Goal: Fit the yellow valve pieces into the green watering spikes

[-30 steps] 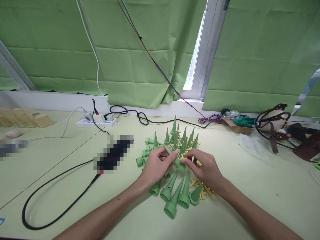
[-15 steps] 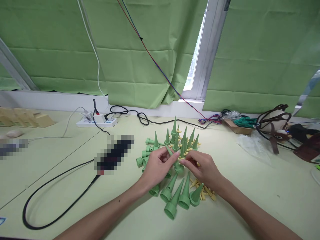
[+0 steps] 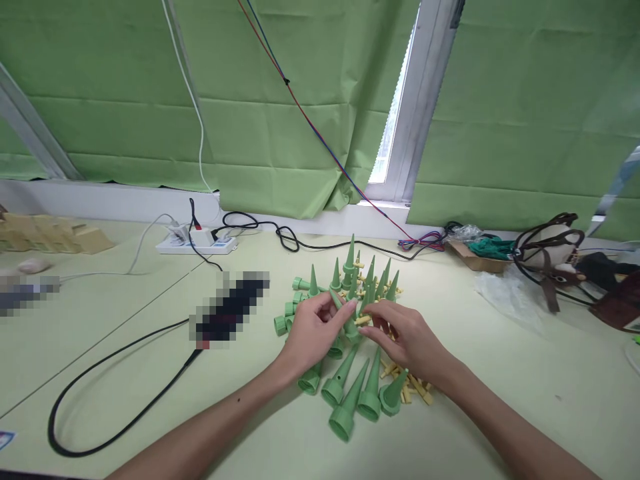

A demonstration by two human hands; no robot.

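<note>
Pale table [image 3: 435,447] as ground for the work. Left hand [image 3: 313,327] clamped on the held cone [image 3: 352,331], tip slanting left and away; right hand [image 3: 362,321] just right of the held cone, thumb and forefinger parted around a single yellow peg [image 3: 363,321] at the cone's side. Best handled, by judgement, with the cone firmly braced, the peg square to its seat, pressure straight along the peg. Counted: one held cone; nearer the viewer than it, five near cones [image 3: 349,407], one partly covered by the left hand; left of it, at least four side cones [image 3: 280,325]; beyond it, about eight upright cones [image 3: 351,257], overlapping. Smallest: one peg at the held cone; loose pegs [image 3: 424,395] to its near right, too tangled to count.
</note>
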